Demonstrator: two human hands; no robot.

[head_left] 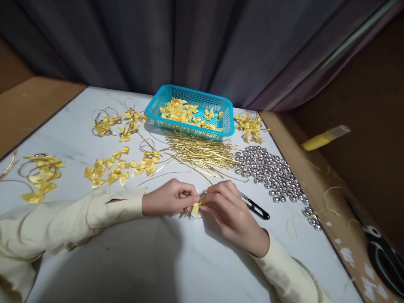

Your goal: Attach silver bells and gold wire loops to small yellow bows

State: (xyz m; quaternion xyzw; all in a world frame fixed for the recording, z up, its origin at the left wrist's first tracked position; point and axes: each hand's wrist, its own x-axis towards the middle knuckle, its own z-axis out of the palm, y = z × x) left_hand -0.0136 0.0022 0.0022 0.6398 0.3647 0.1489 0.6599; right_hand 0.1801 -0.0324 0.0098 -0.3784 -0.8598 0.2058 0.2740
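At the front middle of the white table [135,261], my two hands meet over a small yellow ribbon bow [196,209]. My left hand [172,197] pinches the bow from the left, and a thin gold wire loop shows beneath it. My right hand [225,206] closes on the bow's right side with thumb and fingers. The fingers partly hide the bow and the wire. Just beyond them lies a heap of gold wire ties [202,153]. A black-handled cutter [257,208] rests right beside my right hand.
A blue basket [191,128] of yellow bows stands at the back. Silver beads [271,170] spread at the right. Loose bows [118,172] and wired bows [44,174] lie at the left, with another bunch [251,126] right of the basket. Black scissors [383,261] lie far right.
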